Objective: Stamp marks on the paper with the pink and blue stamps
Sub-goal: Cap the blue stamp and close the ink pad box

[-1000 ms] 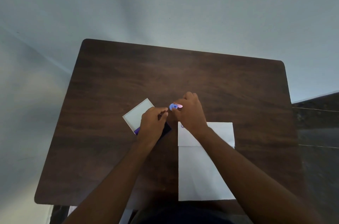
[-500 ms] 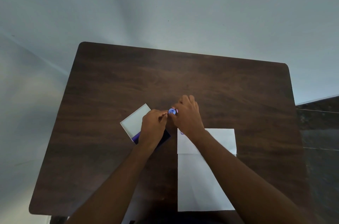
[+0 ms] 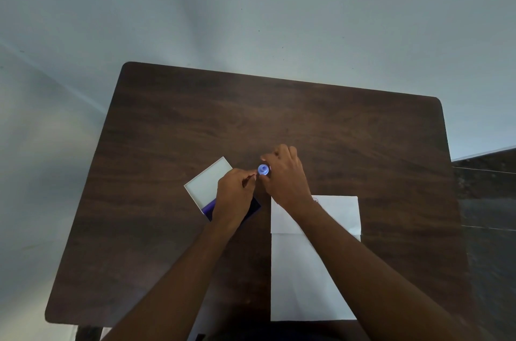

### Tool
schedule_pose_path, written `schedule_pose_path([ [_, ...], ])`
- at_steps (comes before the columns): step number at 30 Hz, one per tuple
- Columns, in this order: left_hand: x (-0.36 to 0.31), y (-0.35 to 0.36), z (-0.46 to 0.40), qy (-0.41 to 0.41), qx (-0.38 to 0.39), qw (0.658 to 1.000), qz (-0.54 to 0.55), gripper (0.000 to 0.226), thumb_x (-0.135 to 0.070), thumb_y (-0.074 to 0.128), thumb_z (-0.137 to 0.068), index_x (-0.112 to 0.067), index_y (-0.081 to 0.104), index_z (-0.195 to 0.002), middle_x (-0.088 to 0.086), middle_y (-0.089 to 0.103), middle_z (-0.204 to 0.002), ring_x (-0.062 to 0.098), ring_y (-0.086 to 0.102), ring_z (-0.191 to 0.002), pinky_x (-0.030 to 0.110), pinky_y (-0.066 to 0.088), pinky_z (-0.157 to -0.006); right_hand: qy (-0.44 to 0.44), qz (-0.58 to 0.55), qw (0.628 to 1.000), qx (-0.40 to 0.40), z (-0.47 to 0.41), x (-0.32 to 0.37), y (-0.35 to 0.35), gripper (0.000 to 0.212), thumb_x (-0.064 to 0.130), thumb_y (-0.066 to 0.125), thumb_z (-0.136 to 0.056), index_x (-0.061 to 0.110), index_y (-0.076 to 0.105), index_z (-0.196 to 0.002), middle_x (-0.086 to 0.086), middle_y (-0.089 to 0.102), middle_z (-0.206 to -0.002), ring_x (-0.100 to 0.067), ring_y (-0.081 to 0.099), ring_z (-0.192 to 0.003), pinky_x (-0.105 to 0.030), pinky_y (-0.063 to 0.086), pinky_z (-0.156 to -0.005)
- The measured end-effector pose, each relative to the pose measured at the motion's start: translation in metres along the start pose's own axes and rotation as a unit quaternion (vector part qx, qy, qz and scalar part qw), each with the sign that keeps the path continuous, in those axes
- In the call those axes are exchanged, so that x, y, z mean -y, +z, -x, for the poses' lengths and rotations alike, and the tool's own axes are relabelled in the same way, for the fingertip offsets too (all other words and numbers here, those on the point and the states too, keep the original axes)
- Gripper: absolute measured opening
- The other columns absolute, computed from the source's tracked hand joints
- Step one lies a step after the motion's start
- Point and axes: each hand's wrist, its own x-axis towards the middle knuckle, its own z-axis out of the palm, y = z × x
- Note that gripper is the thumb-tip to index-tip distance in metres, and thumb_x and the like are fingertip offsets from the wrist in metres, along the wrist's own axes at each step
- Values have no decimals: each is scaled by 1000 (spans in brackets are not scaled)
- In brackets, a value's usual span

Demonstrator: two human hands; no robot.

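A small round blue stamp (image 3: 263,169) stands on the dark wooden table (image 3: 195,122) between my two hands. My right hand (image 3: 286,177) curls around its right side and grips it. My left hand (image 3: 236,195) is beside it on the left, fingertips pinched together and touching the stamp's edge. Under my left hand lies an ink pad box (image 3: 208,185) with a white lid and a dark blue pad, partly hidden. A white paper (image 3: 307,270) lies to the right, with a faint round mark (image 3: 315,199) near its top. No pink stamp is visible.
The table's far half is bare wood. Pale walls rise behind the table, and a dark floor strip (image 3: 488,201) shows at the right. The paper reaches the table's near edge.
The view has shifted slightly. My hands stay together at the blue stamp; the stamp's round top now shows more fully between them.
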Motion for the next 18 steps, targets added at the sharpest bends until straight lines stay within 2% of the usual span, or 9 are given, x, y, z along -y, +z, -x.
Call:
schedule_pose_path([
  [3, 12, 8, 12, 85, -127, 981, 123, 37, -34, 53, -96, -9, 58, -121, 12, 61, -126, 26, 58, -112, 33, 39, -103, 3, 1, 1000, 1, 1, 1, 1, 34, 41, 58, -86, 13, 65, -106, -8, 62, -113, -18, 49, -100, -29, 44, -87],
  [5, 20, 8, 22, 115, -175, 962, 173, 33, -34, 53, -96, -9, 64, -115, 9, 65, -118, 22, 61, -105, 27, 41, -94, 5, -12, 1000, -3, 2, 2, 1, 39, 44, 58, -85, 14, 64, -109, -8, 61, -115, -19, 49, -102, -31, 45, -89],
  [7, 24, 7, 25, 141, -202, 945, 216, 29, -33, 55, -96, -11, 69, -110, 4, 70, -110, 15, 63, -98, 21, 42, -87, 7, -33, 999, -22, 5, 7, 1, 43, 46, 59, -84, 13, 64, -111, -8, 61, -115, -20, 49, -104, -33, 45, -89],
  [10, 34, -2, 31, 163, -202, 919, 298, 21, -31, 58, -94, -21, 73, -105, -10, 72, -102, 5, 64, -94, 24, 49, -87, -9, -82, 995, -61, 7, 21, 3, 37, 37, 62, -84, 13, 62, -111, -7, 55, -112, -18, 46, -103, -30, 45, -85],
  [13, 48, -6, 34, 139, -194, 890, 388, 16, -31, 61, -91, -29, 75, -96, -21, 71, -93, -6, 62, -89, 18, 48, -79, -11, -151, 988, -38, 7, 38, 8, 31, 28, 61, -85, 14, 59, -113, -4, 52, -112, -12, 48, -99, -25, 48, -80],
  [15, 56, -7, 34, 95, -186, 865, 457, 13, -30, 64, -88, -29, 76, -90, -14, 72, -88, 2, 64, -83, 18, 48, -71, 0, -178, 984, 2, 5, 45, 13, 28, 23, 60, -87, 15, 59, -114, -2, 54, -113, -12, 54, -97, -28, 52, -82],
  [18, 71, -7, 35, 40, -185, 829, 526, 12, -25, 65, -86, -24, 77, -89, -5, 71, -84, 4, 63, -73, 14, 49, -55, -4, -166, 985, 45, 3, 52, 21, 25, 22, 57, -88, 15, 59, -112, -4, 55, -112, -15, 54, -99, -27, 47, -83],
])
